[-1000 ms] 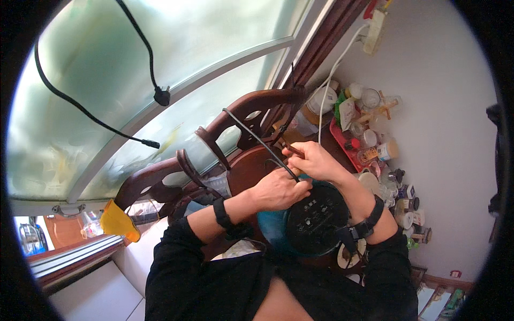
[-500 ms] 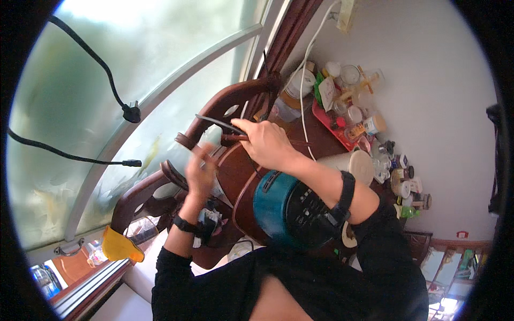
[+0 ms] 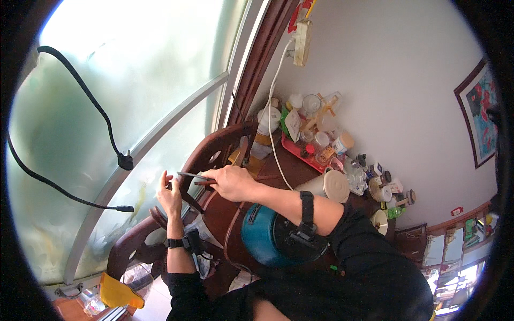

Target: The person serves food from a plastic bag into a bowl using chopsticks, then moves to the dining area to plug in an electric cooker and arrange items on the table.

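My right hand (image 3: pixel 234 183) is closed around a slim, dark, stick-like thing (image 3: pixel 194 175), whose exact kind I cannot make out. Its grey end points left, toward my left hand (image 3: pixel 169 196). A shorter reddish-brown part shows just below, by the right fingers. My left hand is raised with bent fingers spread apart, close to the tip of the dark thing but seemingly not on it. Beneath my right forearm stands a teal rounded appliance (image 3: pixel 258 232) with a black top, partly covered by the arm. Dark wooden chairs (image 3: pixel 128 246) curve around my left wrist.
Jars and bottles crowd a red tray (image 3: pixel 300 152) on the wooden table. Beside it stands a beige lidded canister (image 3: pixel 335 186). Black cords (image 3: pixel 99 115) hang before the frosted glass at left. A white cable (image 3: pixel 272 101) runs down from a power strip (image 3: pixel 303 43).
My view has shifted, so the scene sits lower and further left. The left hand, blurred before, now shows clearly with fingers apart. My right hand still grips the dark thing.
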Tool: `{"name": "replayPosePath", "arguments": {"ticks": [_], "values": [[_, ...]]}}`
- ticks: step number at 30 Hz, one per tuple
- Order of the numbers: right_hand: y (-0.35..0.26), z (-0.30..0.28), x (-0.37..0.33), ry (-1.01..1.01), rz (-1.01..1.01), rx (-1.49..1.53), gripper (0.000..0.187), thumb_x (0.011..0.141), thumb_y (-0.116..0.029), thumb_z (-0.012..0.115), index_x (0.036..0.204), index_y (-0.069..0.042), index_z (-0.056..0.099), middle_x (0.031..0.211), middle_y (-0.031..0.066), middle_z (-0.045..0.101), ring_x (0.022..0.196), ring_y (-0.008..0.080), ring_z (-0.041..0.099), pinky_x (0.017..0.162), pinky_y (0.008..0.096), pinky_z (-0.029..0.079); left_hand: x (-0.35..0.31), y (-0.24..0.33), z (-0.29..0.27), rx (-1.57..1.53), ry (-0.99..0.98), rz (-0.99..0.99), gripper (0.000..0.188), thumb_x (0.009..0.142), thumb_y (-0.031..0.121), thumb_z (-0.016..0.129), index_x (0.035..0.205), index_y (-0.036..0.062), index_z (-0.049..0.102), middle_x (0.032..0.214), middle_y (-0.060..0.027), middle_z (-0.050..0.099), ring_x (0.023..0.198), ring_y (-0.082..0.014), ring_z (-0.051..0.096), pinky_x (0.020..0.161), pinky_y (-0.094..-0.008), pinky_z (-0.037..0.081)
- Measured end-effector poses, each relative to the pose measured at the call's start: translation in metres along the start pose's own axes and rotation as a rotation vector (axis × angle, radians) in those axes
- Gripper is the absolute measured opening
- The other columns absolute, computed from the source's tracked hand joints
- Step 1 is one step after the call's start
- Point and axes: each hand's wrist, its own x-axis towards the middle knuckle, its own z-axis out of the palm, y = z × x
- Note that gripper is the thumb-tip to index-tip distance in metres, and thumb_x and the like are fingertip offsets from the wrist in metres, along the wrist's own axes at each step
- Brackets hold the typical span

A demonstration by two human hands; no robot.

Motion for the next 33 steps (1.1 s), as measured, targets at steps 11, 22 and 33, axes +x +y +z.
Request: {"name": "replayPosePath", "arguments": {"ticks": [11,22,33], "values": [[-0.031,-0.038,-0.032,0.012,-0.627,0.598,0.036,0.078,-0.001,0.066,0.113,-0.01,0.064,0.087,0.0152,0.069,0.08,0.0281,0.069,0.071,0.0359,0.053,0.016,-0.027,0.0,0.02,-0.091,0.0,0.026,0.091,0.021,0.062,0.114,0.0096,0.066,0.099,-0.0137,0.068,0.092,-0.025,0.064,0.084,-0.0361,0.048],[0.012,-0.082,-0.106,0.111,-0.591,0.369,0.028,0.073,-0.005,0.069,0.101,-0.008,0.068,0.073,0.0065,0.063,0.067,0.0234,0.061,0.059,0.0326,0.047,-0.02,0.041,0.003,-0.122,0.228,0.437,0.018,0.093,0.005,0.054,0.106,-0.0006,0.065,0.097,-0.0127,0.067,0.09,-0.0225,0.063,0.096,-0.0357,0.043],[0.052,-0.095,-0.228,0.313,-0.245,0.35,0.02,0.075,-0.009,0.069,0.095,-0.006,0.067,0.083,0.0072,0.067,0.078,0.0251,0.064,0.066,0.0369,0.052,0.027,0.21,0.056,-1.514,-0.743,-0.365,0.032,0.097,0.026,0.052,0.119,0.0027,0.048,0.109,-0.0186,0.057,0.12,-0.033,0.051,0.106,-0.047,0.041]]}}
